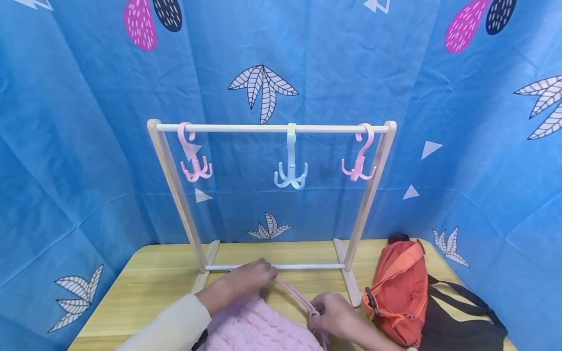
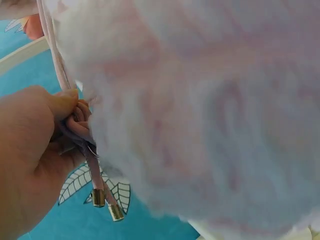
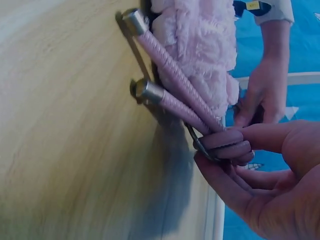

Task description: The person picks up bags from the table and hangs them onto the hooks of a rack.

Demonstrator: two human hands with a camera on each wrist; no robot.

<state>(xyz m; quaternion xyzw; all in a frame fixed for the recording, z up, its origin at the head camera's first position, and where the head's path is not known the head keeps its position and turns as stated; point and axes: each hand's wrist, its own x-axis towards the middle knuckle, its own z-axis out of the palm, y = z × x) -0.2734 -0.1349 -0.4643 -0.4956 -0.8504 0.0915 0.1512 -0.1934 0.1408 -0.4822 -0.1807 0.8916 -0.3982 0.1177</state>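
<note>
A fluffy pink plush bag (image 1: 259, 326) lies at the table's front edge, its lower part cut off by the head view. My left hand (image 1: 248, 282) is at its upper left and pinches one knotted end of the pink cord strap (image 2: 80, 120); two metal-tipped cord ends (image 2: 102, 200) dangle below those fingers. On the bag's right side, my right hand (image 1: 333, 314) holds the strap's other knot (image 3: 227, 145) between thumb and fingers, beside a metal ring. Between both hands the strap (image 1: 294, 291) runs taut.
Behind the bag stands a wooden rack (image 1: 180, 195) with a white top bar. Two pink hooks (image 1: 196, 168) (image 1: 357, 165) and a blue hook (image 1: 291, 170) hang from it. To the right lie a red-orange bag (image 1: 401, 287) and a black bag (image 1: 456, 326).
</note>
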